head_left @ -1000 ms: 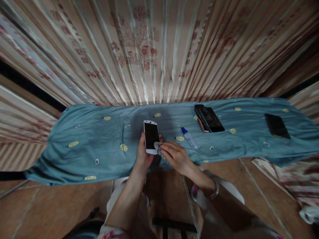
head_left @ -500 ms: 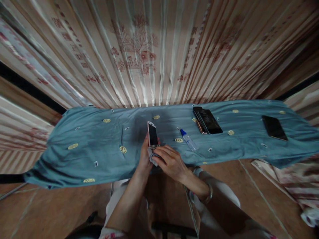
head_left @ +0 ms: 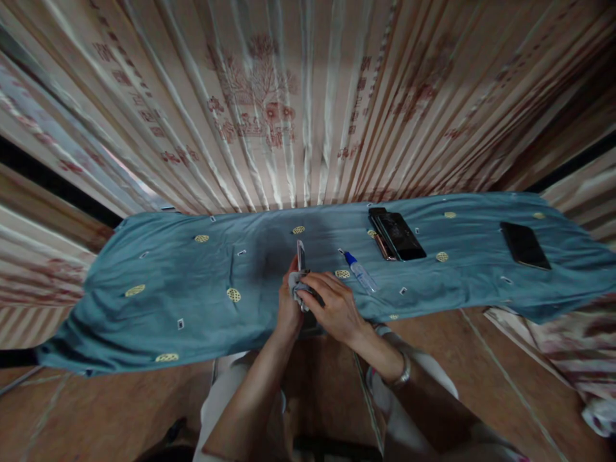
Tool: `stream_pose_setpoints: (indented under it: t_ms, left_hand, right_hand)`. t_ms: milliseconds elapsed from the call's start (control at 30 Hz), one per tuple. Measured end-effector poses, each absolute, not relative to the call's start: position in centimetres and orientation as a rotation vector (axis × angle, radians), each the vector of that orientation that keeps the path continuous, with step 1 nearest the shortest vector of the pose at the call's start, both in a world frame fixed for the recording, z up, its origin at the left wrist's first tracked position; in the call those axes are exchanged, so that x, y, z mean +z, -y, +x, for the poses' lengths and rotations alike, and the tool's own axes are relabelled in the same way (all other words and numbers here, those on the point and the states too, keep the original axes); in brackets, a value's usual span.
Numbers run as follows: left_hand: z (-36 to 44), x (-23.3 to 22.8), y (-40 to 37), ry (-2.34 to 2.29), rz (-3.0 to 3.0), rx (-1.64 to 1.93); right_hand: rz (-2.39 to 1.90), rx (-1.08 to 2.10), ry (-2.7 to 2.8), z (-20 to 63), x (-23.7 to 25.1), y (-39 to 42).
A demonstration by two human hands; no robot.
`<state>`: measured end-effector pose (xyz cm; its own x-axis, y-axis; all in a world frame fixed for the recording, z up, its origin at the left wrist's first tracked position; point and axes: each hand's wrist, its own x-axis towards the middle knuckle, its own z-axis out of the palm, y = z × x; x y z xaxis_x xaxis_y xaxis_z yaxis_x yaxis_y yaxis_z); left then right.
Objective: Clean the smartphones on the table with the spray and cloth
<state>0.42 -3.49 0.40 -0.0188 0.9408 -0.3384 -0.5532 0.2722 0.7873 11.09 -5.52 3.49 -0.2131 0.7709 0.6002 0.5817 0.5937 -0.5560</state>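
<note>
My left hand (head_left: 287, 308) grips a white phone (head_left: 300, 255) turned edge-on, so only its thin side shows above the fingers. My right hand (head_left: 332, 307) pinches a small grey cloth (head_left: 295, 283) against the lower part of the phone. Both hands hover just over the near edge of a table covered with a blue patterned cloth (head_left: 183, 276). A small clear bottle with a blue cap (head_left: 359, 273) lies on the cloth just right of my right hand.
A stack of dark phones (head_left: 395, 234) lies at the back, right of centre, and a single black phone (head_left: 524, 245) lies further right. A striped, patterned curtain (head_left: 289, 109) hangs behind the table. Brown tiled floor and my knees show below.
The white phone faced up with its screen visible; my left hand has rotated it onto its edge. My right hand with the cloth stayed at its lower end.
</note>
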Motion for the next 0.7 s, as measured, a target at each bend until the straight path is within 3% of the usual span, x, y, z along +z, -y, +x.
stream_pose_setpoints:
  t_ms: [200,400,700]
  left_hand:
    - [1.3,-0.2,4.0,-1.198,0.814,1.336]
    - [2.4,-0.3,4.7,-1.112,0.694,1.278]
    - [2.2,0.0,5.3,-1.040,0.762,1.146]
  right_hand:
    - [-1.202,0.164,1.889,12.5,3.5,3.9]
    - [-1.255,0.068,1.871,13.8,3.3,2.6]
    - [-1.319,0.235,1.691,15.6,3.0,0.5]
